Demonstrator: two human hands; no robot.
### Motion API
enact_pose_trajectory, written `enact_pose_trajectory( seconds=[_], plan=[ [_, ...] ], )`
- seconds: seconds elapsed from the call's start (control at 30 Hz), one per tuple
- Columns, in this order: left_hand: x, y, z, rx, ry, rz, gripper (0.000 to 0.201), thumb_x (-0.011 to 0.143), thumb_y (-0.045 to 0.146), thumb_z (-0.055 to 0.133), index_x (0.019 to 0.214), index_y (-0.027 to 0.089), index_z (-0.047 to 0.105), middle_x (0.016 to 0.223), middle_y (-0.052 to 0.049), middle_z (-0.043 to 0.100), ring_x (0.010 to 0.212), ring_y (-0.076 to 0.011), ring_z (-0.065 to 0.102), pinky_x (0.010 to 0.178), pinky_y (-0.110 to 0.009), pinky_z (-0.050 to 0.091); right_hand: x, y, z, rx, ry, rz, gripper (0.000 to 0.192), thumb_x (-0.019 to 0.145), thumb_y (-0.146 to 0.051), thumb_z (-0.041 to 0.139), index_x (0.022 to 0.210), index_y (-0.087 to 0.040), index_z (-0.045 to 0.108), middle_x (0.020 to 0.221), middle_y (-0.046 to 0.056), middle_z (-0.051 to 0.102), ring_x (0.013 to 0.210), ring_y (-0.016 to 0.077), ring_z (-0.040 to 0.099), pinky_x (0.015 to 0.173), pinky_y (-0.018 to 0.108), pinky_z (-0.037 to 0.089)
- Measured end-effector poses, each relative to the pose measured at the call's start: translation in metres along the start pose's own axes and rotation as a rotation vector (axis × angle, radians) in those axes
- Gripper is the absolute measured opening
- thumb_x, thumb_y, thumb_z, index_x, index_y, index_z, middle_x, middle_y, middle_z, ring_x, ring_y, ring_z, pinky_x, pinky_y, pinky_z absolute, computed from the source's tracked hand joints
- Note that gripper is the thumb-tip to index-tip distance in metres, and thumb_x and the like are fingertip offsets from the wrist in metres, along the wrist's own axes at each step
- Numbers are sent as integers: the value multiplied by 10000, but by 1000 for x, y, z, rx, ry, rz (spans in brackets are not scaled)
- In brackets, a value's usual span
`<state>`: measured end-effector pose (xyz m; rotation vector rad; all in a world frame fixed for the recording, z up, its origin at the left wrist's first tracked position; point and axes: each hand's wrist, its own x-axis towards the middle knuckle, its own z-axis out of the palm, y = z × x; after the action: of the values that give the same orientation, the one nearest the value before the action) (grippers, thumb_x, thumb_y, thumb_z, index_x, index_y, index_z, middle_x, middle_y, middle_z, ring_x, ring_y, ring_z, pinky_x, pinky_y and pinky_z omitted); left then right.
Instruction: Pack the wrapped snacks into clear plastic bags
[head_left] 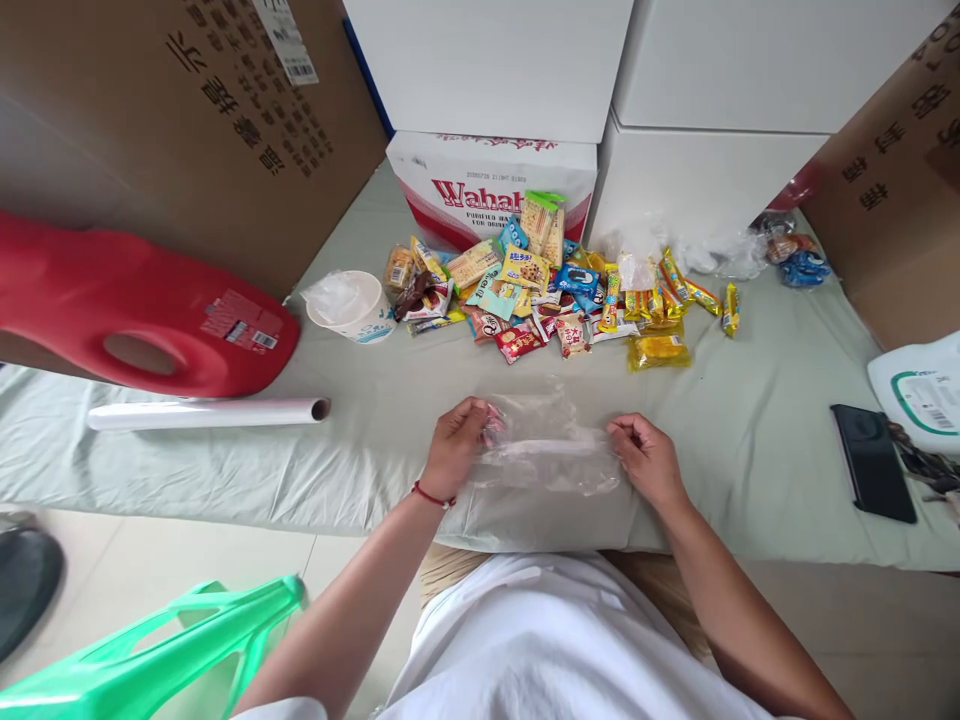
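Note:
A clear plastic bag (551,455) is stretched between my two hands, just above the cloth-covered surface. My left hand (457,435) pinches its left side, where something pink and red (493,425) shows by the fingertips; what it is I cannot make out. The bag's right edge is pinched by my right hand (646,450). Beyond the bag lies a heap of wrapped snacks (525,275), with yellow-wrapped snack sticks (671,285) on its right side and a flat yellow packet (658,350) at its front.
Left of the snacks stands a white paper tub (352,310) with crumpled plastic inside. A white roll (210,413) lies near a red jug (150,310). On the right are a black phone (874,462) and a white bottle (922,385). A Wahaha carton (420,185) stands behind.

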<state>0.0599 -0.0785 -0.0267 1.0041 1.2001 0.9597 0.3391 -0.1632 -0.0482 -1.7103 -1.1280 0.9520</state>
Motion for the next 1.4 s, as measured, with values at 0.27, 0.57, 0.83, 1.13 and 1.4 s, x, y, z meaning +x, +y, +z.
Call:
enact_pose_trajectory(
  seconds=[0.27, 0.57, 0.83, 1.13, 1.4],
  plan=[
    [15, -10, -12, 500, 390, 127, 228, 795, 391, 682, 902, 208, 599, 780, -5, 613, 668, -176, 609, 646, -306, 476, -7, -17, -46, -303, 114, -70, 369, 937, -569, 587, 931, -222, 712, 784, 47, 690, 666, 188, 578, 651, 317, 473],
    [-12, -15, 3, 1203, -89, 1081, 284, 930, 115, 495, 1082, 241, 700, 1087, -76, 739, 1121, -243, 633, 969, -400, 423, 5, -76, 13, -613, -436, -517, 347, 976, -229, 510, 1247, -295, 717, 1347, 73, 667, 972, 230, 710, 819, 346, 566],
    [5, -23, -5, 1363, -150, 613, 504, 1036, 387, 423, 1519, 260, 483, 1645, -146, 379, 1528, -375, 332, 1204, -694, 177, 77, -17, -13, -682, -130, -293, 375, 940, -343, 563, 1247, -199, 723, 1496, 146, 556, 1230, 291, 638, 1016, 418, 518],
    [13, -11, -9, 1297, -28, 586, 453, 1050, 343, 383, 1450, 236, 567, 1582, -121, 486, 1507, -330, 388, 1234, -680, 141, 138, -88, 47, -923, 2, -95, 560, 962, -583, 537, 1309, -157, 647, 1193, 175, 710, 1036, 317, 676, 855, 380, 497],
    [2, -21, -11, 1409, -80, 526, 526, 1060, 412, 334, 1554, 267, 440, 1661, -96, 338, 1542, -334, 321, 1215, -754, 93, 133, -107, 30, -867, -40, -263, 554, 922, -455, 637, 1402, -180, 600, 1278, 143, 653, 1112, 310, 648, 938, 404, 515]
  ],
)
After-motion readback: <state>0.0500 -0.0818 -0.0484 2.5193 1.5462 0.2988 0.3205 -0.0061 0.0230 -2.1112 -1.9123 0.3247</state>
